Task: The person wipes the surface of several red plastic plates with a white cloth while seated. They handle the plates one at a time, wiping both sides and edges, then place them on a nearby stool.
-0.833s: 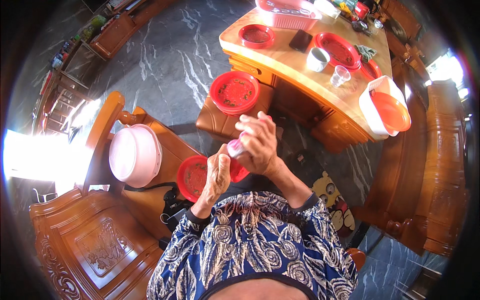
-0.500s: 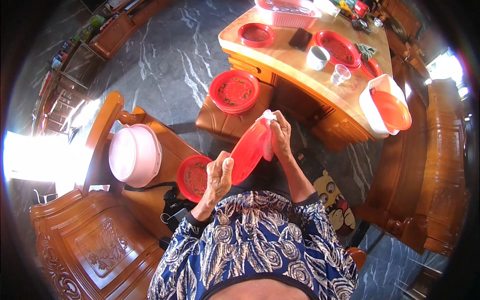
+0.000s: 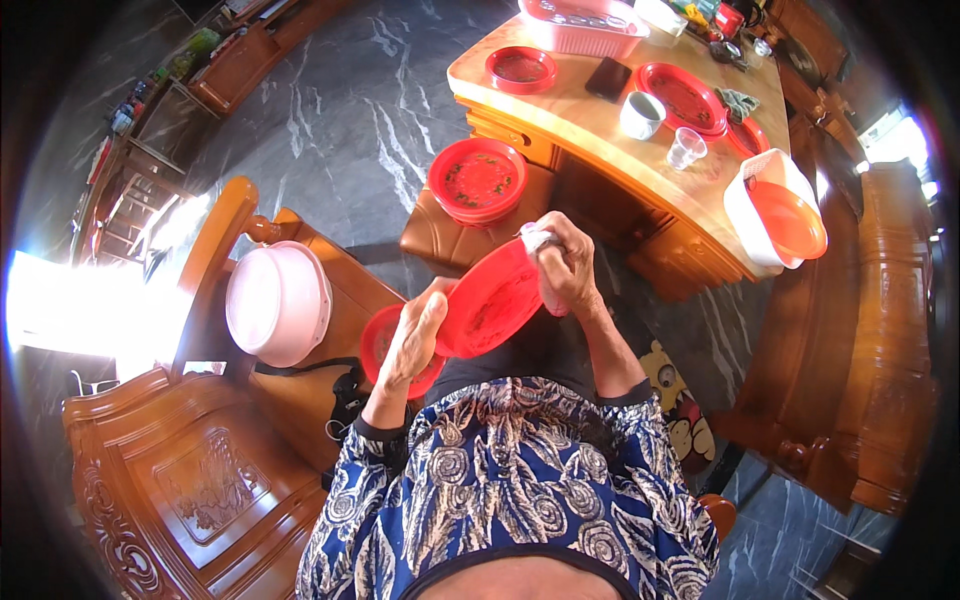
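Note:
A red plate (image 3: 492,302) with a faint dark pattern is tilted above my lap, between both hands. My left hand (image 3: 415,335) grips its left edge, thumb over the near face. At its upper right rim, my right hand (image 3: 570,262) is closed on a thin whitish cloth (image 3: 552,296) pressed around the edge. Partly behind my left hand, another red plate (image 3: 374,340) lies on the wooden bench. A stack of red plates with a green leaf pattern (image 3: 478,182) stands on the brown leather stool (image 3: 432,236) ahead of me.
A pale pink basin (image 3: 272,305) rests on the bench at left. The table (image 3: 590,128) at upper right bears red plates (image 3: 520,68), a white mug (image 3: 641,116), a plastic cup (image 3: 686,149), a phone (image 3: 608,78), a pink basket (image 3: 585,38) and a white basket (image 3: 748,215).
The plate has turned so its inner face shows more toward me. My left hand has moved slightly left and up; my right hand with the cloth has shifted a little right.

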{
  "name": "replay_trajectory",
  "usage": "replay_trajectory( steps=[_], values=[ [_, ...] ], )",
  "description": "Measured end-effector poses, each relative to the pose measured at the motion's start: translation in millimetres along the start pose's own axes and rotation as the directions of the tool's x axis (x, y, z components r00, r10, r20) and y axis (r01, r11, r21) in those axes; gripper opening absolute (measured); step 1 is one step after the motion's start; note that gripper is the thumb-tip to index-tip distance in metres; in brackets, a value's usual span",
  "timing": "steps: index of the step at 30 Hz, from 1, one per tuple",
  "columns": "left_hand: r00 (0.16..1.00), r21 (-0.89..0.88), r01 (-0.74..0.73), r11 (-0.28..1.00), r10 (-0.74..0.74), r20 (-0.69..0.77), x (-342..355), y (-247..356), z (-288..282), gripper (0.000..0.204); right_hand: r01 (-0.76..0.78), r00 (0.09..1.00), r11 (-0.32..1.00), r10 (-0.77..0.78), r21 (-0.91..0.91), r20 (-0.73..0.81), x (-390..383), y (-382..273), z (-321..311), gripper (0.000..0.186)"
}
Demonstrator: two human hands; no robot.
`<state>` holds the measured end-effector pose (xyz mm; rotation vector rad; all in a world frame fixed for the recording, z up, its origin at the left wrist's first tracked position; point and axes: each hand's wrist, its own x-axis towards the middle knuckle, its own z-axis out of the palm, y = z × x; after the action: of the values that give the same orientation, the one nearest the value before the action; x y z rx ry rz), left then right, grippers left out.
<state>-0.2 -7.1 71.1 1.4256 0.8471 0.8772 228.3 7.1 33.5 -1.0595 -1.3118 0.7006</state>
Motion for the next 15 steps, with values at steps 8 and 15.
replay_trajectory(
  steps=[8,15],
  values=[
    [0.998,0.172,-0.03,0.985,0.04,-0.056,6,-10,13,0.055,0.361,0.913,0.835,-0.407,-0.415,-0.024,-3,-13,28,0.024],
    [0.997,-0.043,-0.06,0.997,0.057,-0.061,0,-10,19,0.065,0.541,0.812,0.662,-0.572,-0.519,0.117,-26,-29,58,0.034]
  ],
)
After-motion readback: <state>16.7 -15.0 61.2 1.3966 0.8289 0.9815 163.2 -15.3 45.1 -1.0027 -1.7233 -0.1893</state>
